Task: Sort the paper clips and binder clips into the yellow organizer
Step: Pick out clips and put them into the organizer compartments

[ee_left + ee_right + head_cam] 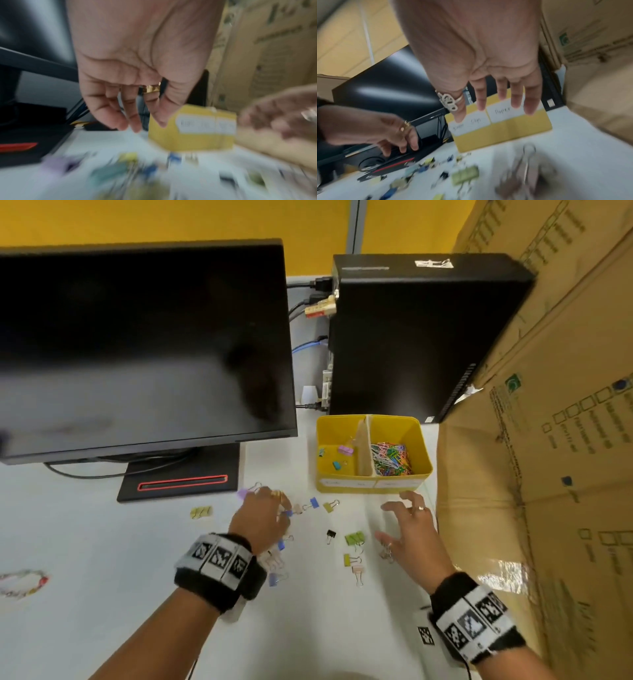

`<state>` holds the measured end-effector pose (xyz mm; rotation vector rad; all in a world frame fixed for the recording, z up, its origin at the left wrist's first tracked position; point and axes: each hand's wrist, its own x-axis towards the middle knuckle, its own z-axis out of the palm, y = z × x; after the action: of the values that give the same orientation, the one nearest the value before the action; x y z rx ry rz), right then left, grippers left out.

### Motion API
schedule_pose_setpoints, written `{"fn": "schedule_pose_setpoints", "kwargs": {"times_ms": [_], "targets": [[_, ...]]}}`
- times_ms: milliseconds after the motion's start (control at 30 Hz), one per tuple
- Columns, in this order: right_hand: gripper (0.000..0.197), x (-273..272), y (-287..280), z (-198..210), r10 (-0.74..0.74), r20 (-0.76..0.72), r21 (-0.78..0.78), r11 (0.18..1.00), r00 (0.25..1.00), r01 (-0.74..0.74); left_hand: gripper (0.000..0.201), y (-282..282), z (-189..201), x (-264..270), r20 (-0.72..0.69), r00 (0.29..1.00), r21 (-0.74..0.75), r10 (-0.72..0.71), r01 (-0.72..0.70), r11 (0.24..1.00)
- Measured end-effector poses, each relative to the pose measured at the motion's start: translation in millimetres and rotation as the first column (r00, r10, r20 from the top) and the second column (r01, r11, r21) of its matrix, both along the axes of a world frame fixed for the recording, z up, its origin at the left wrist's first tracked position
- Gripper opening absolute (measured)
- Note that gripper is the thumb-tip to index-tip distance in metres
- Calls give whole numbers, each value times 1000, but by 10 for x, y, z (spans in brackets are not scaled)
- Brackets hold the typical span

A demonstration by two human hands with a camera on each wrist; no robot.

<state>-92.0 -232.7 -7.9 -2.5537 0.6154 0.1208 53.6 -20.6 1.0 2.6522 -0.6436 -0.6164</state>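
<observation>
The yellow organizer [320,440] stands on the white table, also seen in the left wrist view [193,139] and the right wrist view [503,135]. Its right compartment holds a heap of coloured paper clips [390,458]; its left one holds a few binder clips [345,450]. Several binder clips lie loose in front: a green one [354,538], a black one [330,535], a blue one [313,503]. My left hand [274,508] [137,115] hovers over the left cluster, fingers hanging loose and empty. My right hand [400,518] [496,94] is spread, empty, above a pale clip [387,553].
A black monitor [137,347] on a stand [181,481] fills the back left. A black computer case [411,337] stands behind the organizer. A big cardboard box [548,440] walls the right side. A lone yellow clip [201,511] lies left.
</observation>
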Motion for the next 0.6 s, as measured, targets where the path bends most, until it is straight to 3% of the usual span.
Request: {"fn": "schedule_pose_setpoints", "kwargs": {"times_ms": [67,100,200,267,333,467,600], "targets": [[64,-64,123,-86,-41,-95,-16,999,995,40,73,212,-241,-161,-125,985,231,-118,144,962],[78,-78,161,-131,-66,-171,3,998,983,67,91,276,-331,-216,-165,975,272,-147,189,944],[102,-49,278,-271,-57,-345,42,996,937,76,106,339,-478,-354,-109,971,321,-211,235,917],[99,26,398,-312,-17,-363,-2,1000,931,17,99,305,-500,-408,-68,981,348,-182,194,917],[83,116,528,-345,20,-352,-26,999,936,-30,89,251,-486,-439,-71,990,323,-124,141,936],[43,264,672,-387,83,-265,17,997,961,-81,52,141,-458,-496,-103,995,190,4,16,982],[29,335,668,-404,170,-243,59,985,955,-160,28,93,-449,-489,-191,976,75,101,-88,993]]}}
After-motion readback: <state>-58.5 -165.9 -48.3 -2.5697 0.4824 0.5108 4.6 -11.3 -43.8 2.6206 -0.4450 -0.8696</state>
